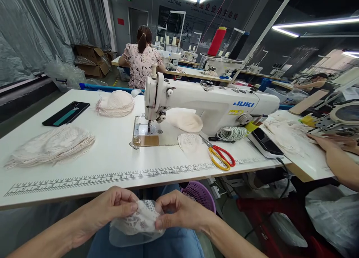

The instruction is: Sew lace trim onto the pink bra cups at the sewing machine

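A white lace piece [144, 220], with a sheer layer hanging below it, is held just above the lap of a person in blue jeans [174, 246], in front of the near edge of a white counter [112, 149]. The left hand [120, 203] pinches one side of the lace between thumb and fingers, while the right hand [178, 211] pinches the other. A purple basket [207, 198] sits below the counter's edge, beyond the right hand. Along that edge runs a printed ruler [112, 177]; past it, at left, lie a stack of lace [53, 145], a black case [66, 114] with a teal strip and a rounded pale stack [116, 104]. A white JUKI sewing machine [202, 97] dominates the middle, a pale cup-shaped piece [187, 122] under its arm. Scissors [221, 157] with one red and one yellow handle lie just beside a flat scrap of lace [190, 142], near a coil of pale cord [232, 133]. At right, a co-worker's arm [339, 164] reaches over a neighboring counter; in the background, another worker in a patterned top [143, 59] sits facing away.
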The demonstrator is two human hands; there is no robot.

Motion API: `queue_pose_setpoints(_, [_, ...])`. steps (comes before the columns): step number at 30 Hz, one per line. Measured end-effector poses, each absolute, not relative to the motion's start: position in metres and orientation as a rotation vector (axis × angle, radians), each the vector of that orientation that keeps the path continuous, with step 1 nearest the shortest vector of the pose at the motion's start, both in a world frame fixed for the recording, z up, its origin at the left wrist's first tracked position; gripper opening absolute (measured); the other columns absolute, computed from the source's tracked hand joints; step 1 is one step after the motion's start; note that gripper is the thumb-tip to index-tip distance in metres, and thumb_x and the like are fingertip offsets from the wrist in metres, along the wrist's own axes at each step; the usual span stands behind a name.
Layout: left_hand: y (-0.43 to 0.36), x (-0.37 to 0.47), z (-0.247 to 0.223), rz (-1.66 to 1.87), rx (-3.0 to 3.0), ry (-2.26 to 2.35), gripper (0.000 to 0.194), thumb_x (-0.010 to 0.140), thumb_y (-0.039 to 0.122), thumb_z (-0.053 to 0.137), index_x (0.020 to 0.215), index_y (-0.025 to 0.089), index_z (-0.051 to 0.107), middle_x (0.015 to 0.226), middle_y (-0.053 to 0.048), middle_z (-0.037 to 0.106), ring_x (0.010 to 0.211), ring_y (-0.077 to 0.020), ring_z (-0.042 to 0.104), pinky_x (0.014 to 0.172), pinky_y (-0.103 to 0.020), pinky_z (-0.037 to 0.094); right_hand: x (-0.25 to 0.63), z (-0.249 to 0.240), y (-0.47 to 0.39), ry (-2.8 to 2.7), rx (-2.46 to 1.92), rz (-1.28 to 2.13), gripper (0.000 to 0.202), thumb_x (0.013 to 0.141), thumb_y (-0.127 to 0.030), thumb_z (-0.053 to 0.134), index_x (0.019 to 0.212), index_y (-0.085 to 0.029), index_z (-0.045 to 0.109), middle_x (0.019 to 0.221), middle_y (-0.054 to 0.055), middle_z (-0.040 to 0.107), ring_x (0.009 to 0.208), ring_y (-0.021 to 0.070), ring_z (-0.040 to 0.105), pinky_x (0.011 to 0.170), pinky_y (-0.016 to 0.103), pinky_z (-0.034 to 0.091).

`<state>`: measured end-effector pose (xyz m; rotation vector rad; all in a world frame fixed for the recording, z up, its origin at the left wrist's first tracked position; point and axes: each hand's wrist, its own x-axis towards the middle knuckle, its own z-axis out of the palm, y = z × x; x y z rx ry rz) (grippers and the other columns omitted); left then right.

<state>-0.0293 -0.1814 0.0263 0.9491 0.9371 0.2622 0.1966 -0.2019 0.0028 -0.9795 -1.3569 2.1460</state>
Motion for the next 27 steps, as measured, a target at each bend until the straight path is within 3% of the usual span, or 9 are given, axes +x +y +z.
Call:
queue_pose_setpoints(5, [-0.18, -0.023, 0.025, 0.261, 1.017, 0.923, 0.037, 0.063, 0.045, 0.079, 0.078, 0.013, 0.071, 0.066, -0.002, 0.067, 0.061, -0.0141, 0.052, 0.06, -0.022, 0.035, 0.19, 0.005, -0.199, -1.452, -1.008, 1.964, 0.045, 0.066, -0.052, 0.075, 0.069, -0.014, 0.052, 0.06, -0.006, 0.042, 0.057, 0.0064, 0.034, 0.053, 0.02, 0.027])
queue_pose_setpoints(10, [-0.179, -0.023, 0.024, 0.255, 1.062, 0.889, 0.032, 0.072, 0.044, 0.074, 0.082, 0.013, 0.071, 0.064, 0.0, 0.063, 0.061, -0.0113, 0.047, 0.06, -0.021, 0.033, 0.182, 0.009, -0.198, -1.52, -1.09, 1.805, 0.039, 0.071, -0.047, 0.072, 0.072, -0.013, 0.053, 0.061, -0.004, 0.044, 0.058, 0.0081, 0.036, 0.052, 0.021, 0.027])
queue_pose_setpoints(14, [-0.181, -0.023, 0.018, 0.293, 1.029, 0.868, 0.036, 0.069, 0.045, 0.075, 0.083, 0.013, 0.069, 0.071, -0.003, 0.069, 0.063, -0.0121, 0.053, 0.061, -0.021, 0.035, 0.183, 0.011, -0.198, -1.577, -1.157, 1.743, 0.032, 0.075, -0.043, 0.067, 0.072, -0.014, 0.053, 0.061, -0.004, 0.043, 0.059, 0.0089, 0.035, 0.053, 0.021, 0.027])
queue_pose_setpoints(20, [-0.183, -0.02, 0.008, 0.377, 1.057, 0.972, 0.036, 0.061, 0.043, 0.079, 0.074, 0.012, 0.068, 0.062, -0.002, 0.067, 0.057, -0.0132, 0.053, 0.059, -0.024, 0.038, 0.182, 0.011, -0.199, -1.703, -1.183, 1.563, 0.029, 0.078, -0.041, 0.06, 0.071, -0.015, 0.052, 0.062, -0.003, 0.044, 0.058, 0.0092, 0.036, 0.053, 0.021, 0.028])
queue_pose_setpoints(27, [-0.16, -0.024, 0.033, 0.415, 1.213, 1.083, 0.033, 0.063, 0.044, 0.075, 0.066, 0.014, 0.062, 0.047, 0.007, 0.043, 0.049, -0.0082, 0.032, 0.048, -0.021, 0.022, 0.171, 0.026, -0.183, -1.77, -1.213, 1.453, 0.027, 0.079, -0.041, 0.058, 0.071, -0.016, 0.051, 0.057, -0.005, 0.04, 0.056, 0.009, 0.036, 0.05, 0.021, 0.028])
